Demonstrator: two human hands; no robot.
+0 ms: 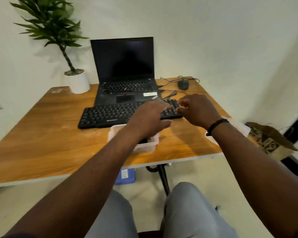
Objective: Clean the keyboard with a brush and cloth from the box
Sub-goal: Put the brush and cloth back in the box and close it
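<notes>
Head-cam view looking down at a wooden table [41, 127] w/ a person's two bare arms reaching fwd from the bottom of the frame. A black keyboard [107, 115] is lying flat near the table's middle, just in front of an open laptop [126, 73] w/ a dark screen. Both hands are meeting over the keyboard's right end, close together, nearly touching. The left hand [150, 117] is resting palm-down across the keys, fingers pointing right; can't tell if it's gripping anything. The right hand [196, 109] is hovering at the keyboard's right edge w/ fingers curled inward, as if pinching sth small, but the pic is too blurred to tell what, so its grip is unclear. A dark band [217, 125] is sitting on the right wrist.

A clear plastic box [150, 145] is sitting on the table just in front of the keyboard, partly hidden under the left forearm; contents not readable. No brush or cloth can be made out for certain. Sth pale and crumpled [239, 124] is lying at the table's right edge behind the right forearm.

Further back: a potted plant [76, 79] in a white pot at the far left corner, a black mouse [183, 84] w/ a cable at the far right. A brown paper bag [268, 140] is standing on the floor to the right of the table. Grey-trousered knees are showing at the bottom.
</notes>
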